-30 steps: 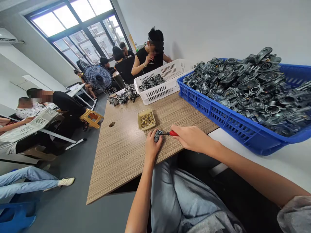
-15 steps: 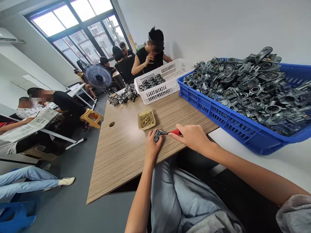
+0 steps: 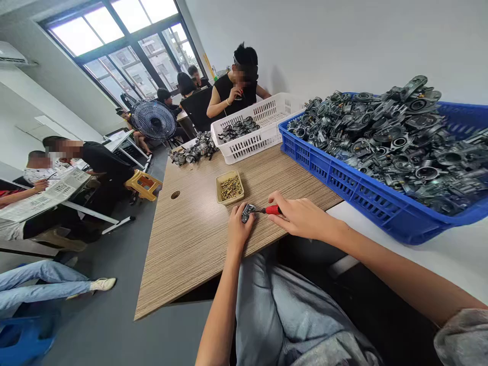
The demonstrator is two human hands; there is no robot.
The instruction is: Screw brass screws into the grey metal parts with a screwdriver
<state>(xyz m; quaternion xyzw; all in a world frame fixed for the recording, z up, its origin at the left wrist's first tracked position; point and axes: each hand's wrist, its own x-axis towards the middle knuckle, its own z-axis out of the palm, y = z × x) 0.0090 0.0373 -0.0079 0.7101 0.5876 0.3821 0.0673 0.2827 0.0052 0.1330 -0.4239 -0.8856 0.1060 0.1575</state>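
So the metal part (image 3: 247, 213) is up over the worktop (image 3: 190, 223), on the near side of the small tray (image 3: 231, 200) and a touch to its right. The left hand (image 3: 238, 223) has it pinched, thumb on one side and fingers round the other. I'd guess it's rigid, fairly light for its size and not fragile, though maybe a bit slick if there's any oil on it (can't tell). Best hold is probably what's happening here: round the outer body, keeping skin away from the side where the tool comes in.

The right hand (image 3: 303, 216), further right of the tray, has its fingers loosely round a red-handled screwdriver (image 3: 272, 209), shaft pointing left to the part. Can't make out what exactly the tip is touching. For that I'd hold the handle, light and stiff by the look of it.

The tray is full of brass-coloured pieces (image 3: 231, 188); the blue crate (image 3: 335, 173) sits right of it, the white basket (image 3: 247, 150) beyond it.

Versus half a second ago: left hand and part basically haven't budged. The right hand's fingers were bunched tighter round the handle; now they're more spread, with one lifted above it.
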